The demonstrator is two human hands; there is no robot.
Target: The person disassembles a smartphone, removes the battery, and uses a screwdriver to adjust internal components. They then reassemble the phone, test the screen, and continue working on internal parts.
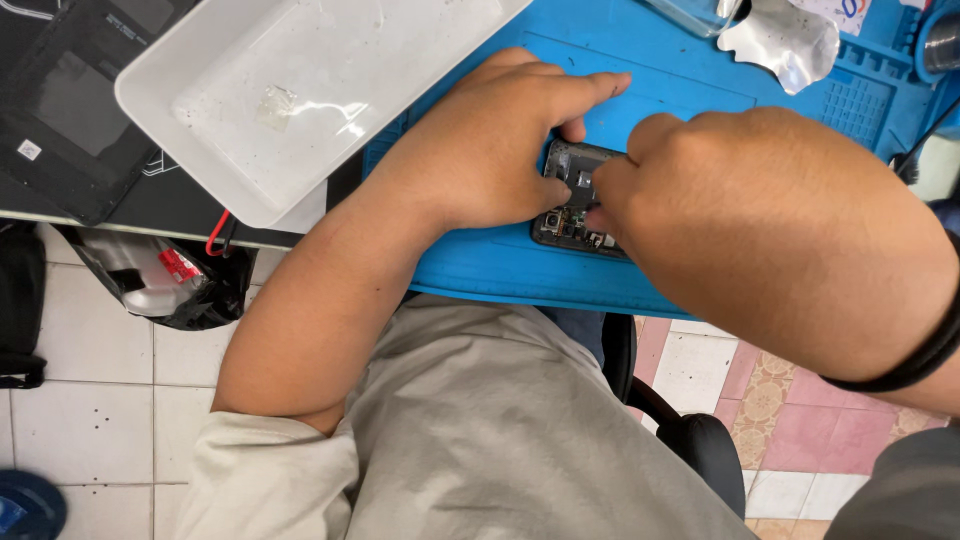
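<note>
Both hands on opened phone (572, 200) | left hand (500, 150) pins its edge, right hand (680, 190) pinches inside | light, stiff, fragile: you grip the frame, not the boards

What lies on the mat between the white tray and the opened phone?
In the head view, the left hand fills that stretch of the blue mat, resting between the white tray and the opened phone, gripping the phone's left edge.

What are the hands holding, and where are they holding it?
An opened phone lying on the blue mat. The left hand holds its top end; the right hand fingertips press on its insides. The exact grip is hidden.
</note>
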